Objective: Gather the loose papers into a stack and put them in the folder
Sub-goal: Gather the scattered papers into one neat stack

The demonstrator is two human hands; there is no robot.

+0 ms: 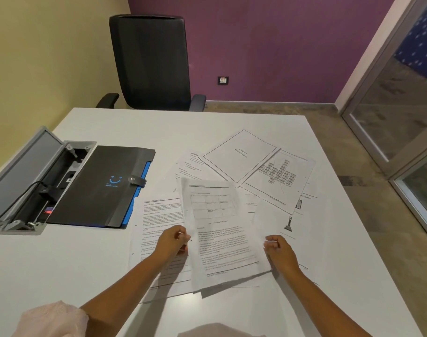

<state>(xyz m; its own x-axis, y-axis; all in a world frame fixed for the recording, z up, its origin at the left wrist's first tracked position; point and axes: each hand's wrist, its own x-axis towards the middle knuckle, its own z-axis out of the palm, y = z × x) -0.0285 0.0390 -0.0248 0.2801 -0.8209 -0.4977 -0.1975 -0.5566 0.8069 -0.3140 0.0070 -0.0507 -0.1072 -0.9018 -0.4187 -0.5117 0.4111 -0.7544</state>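
A printed sheet with a table (219,229) is lifted off the white table, held by both of its side edges. My left hand (172,242) pinches its left edge and my right hand (279,251) pinches its right edge. Several more loose papers lie spread beneath and beyond it: a text page (159,215) at the left, a title page (240,155) farther back and a diagram page (280,178) to the right. The black folder (100,188) with a blue smiley logo and blue inner edges lies shut at the left, its strap snapped.
An open grey cable box (32,181) with a plug and cord is sunk into the white table (86,263) left of the folder. A black office chair (150,62) stands at the far edge. A glass partition (402,117) is on the right.
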